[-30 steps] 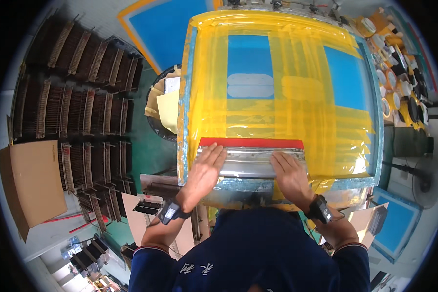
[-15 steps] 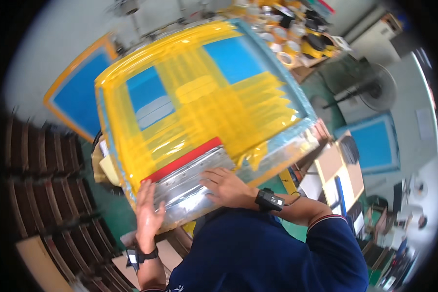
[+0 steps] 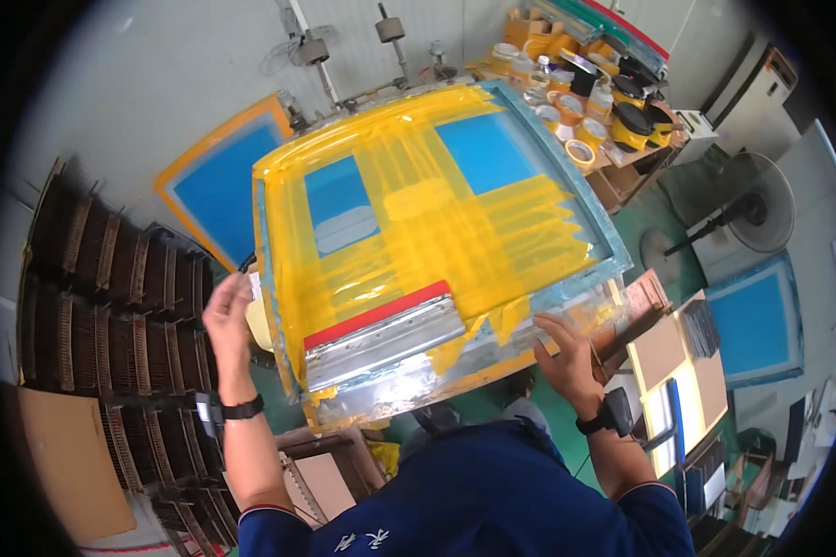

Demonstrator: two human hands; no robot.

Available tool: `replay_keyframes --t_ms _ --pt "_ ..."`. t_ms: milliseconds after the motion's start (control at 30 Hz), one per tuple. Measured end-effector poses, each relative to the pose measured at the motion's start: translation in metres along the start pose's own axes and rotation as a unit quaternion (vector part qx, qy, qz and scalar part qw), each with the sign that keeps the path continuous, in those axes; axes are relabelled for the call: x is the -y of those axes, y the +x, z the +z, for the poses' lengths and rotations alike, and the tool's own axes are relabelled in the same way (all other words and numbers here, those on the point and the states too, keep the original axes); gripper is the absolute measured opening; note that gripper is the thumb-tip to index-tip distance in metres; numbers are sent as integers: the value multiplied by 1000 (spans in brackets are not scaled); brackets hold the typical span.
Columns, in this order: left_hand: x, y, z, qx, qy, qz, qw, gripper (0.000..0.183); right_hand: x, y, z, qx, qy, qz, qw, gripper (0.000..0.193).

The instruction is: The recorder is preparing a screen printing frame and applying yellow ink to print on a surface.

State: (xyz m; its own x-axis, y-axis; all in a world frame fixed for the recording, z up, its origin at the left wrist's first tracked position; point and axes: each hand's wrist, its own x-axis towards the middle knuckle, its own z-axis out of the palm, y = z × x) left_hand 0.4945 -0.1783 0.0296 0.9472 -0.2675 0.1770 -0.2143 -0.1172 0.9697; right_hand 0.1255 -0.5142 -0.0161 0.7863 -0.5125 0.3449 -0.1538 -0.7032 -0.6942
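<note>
Slight blur softened the left hand [image 3: 226,316], and whether its fingertips touched the small dark object just beyond them could not be told, nor whether the right hand [image 3: 569,362] met the edge of the worktable [image 3: 492,367]. The yellow-taped printing screen [image 3: 418,237] hid part of a pale yellow sheet [image 3: 259,322] and the lower right of an orange-bordered blue screen [image 3: 228,181] behind it. The lower edge cropped the navy shirt [image 3: 474,492], dark lens rim shadowed the cardboard [image 3: 70,455] at lower left, and labels on the crowded bottles [image 3: 541,79] were too small to read.
</note>
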Motion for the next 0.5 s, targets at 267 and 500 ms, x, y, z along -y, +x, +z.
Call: replay_keyframes --t_ms 267,500 --pt "-85 65 6 -124 -109 108 980 37 -96 -21 -111 -97 -11 6 995 29" --pt "-140 227 -30 -250 -80 203 943 38 -157 -54 -205 -189 24 128 973 29"
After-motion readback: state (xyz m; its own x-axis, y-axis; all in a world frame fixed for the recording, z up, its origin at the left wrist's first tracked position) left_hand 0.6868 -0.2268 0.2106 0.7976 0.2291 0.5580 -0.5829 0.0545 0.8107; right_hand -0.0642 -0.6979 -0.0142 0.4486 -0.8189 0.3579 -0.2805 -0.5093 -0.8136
